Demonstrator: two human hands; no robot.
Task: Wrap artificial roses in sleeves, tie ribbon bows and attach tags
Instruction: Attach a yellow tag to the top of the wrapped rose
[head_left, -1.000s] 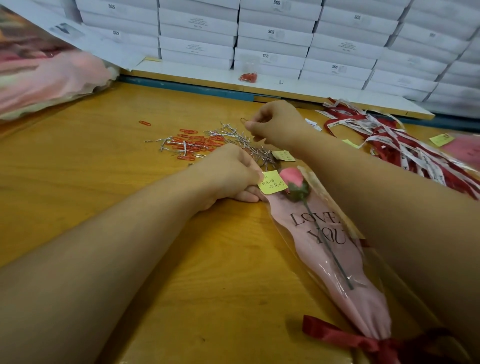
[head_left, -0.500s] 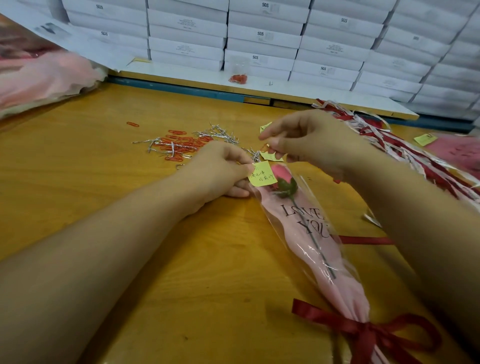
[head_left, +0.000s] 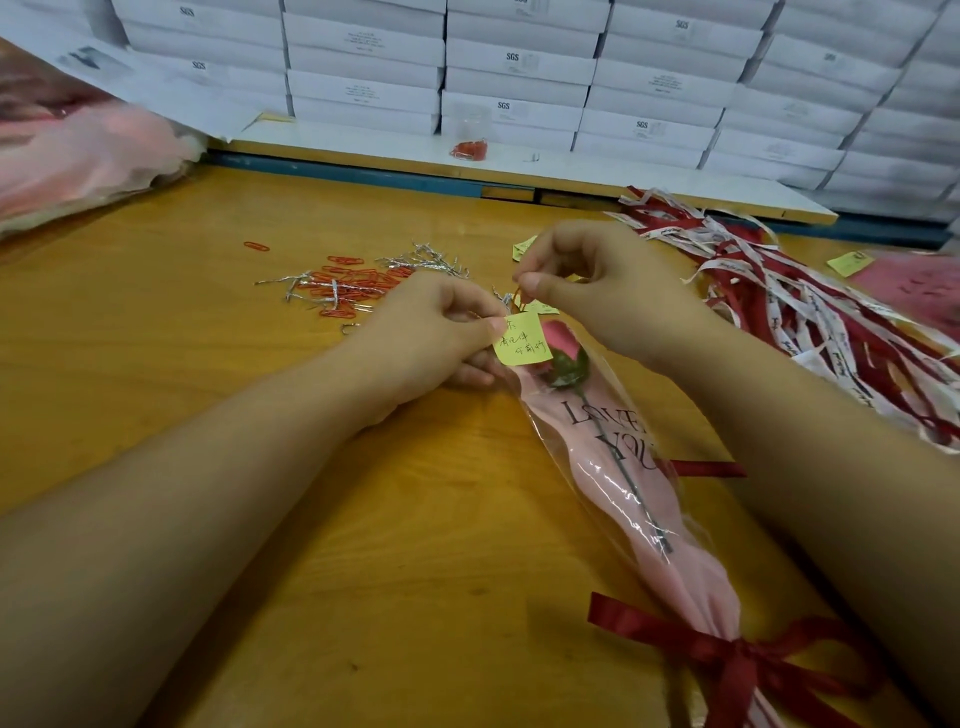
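Head view: left hand (head_left: 431, 338) pinches handwritten yellow tag (head_left: 522, 345) atop pink-sleeved rose (head_left: 560, 336), right hand (head_left: 597, 275) pinches red clip (head_left: 516, 299).

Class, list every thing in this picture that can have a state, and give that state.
left hand: pinches the yellow tag
right hand: pinches a red paper clip above the tag
yellow tag: held at the sleeve's open end, writing up
rose: lying inside the sleeve
sleeve: lying flat, bottom gathered
ribbon bow: tied round the sleeve
spare ribbons: loose, untied

I see stacked white boxes (head_left: 519, 57) along the table's (head_left: 156, 364) far edge — a printed sheet (head_left: 156, 93) leans at its far-left corner.
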